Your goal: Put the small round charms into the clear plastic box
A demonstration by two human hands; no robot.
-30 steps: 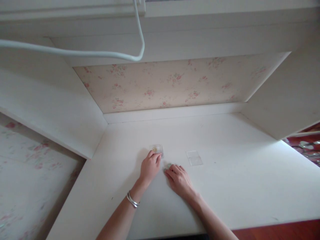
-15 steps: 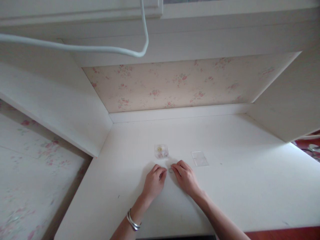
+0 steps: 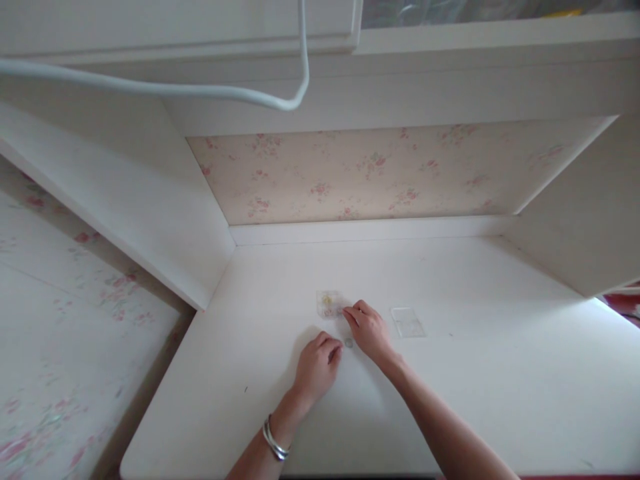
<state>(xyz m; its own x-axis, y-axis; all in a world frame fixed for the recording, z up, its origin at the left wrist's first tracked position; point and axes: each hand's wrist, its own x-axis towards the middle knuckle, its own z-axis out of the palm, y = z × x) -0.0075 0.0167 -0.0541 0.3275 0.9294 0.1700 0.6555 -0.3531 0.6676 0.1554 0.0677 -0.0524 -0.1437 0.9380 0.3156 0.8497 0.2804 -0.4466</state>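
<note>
White, smooth-topped and broad, the desk stretched out below where I stood, and a person worked at it with two bare hands. Close to the middle sat a small square box of clear plastic, open at the top, with tiny yellowish and pinkish pieces inside, too small for me to make out. The right hand reached to the near right corner of that box, thumb and forefinger drawn together in a narrow pinch right at its edge; whether anything was caught between the tips I could not tell. Nearer the person, the left hand rested low over the desk, its fingers curled in towards the thumb, and again I could not see if they had hold of something. Just beside those left fingertips, between the two hands, lay a small, pale, round piece. To the right of the right hand, apart from it, a flat, clear plastic square lay on the desk. Silver-coloured bangles circled the left wrist. Behind it all ran cream wallpaper with pink flowers, and a thick white cord crossed overhead.
</note>
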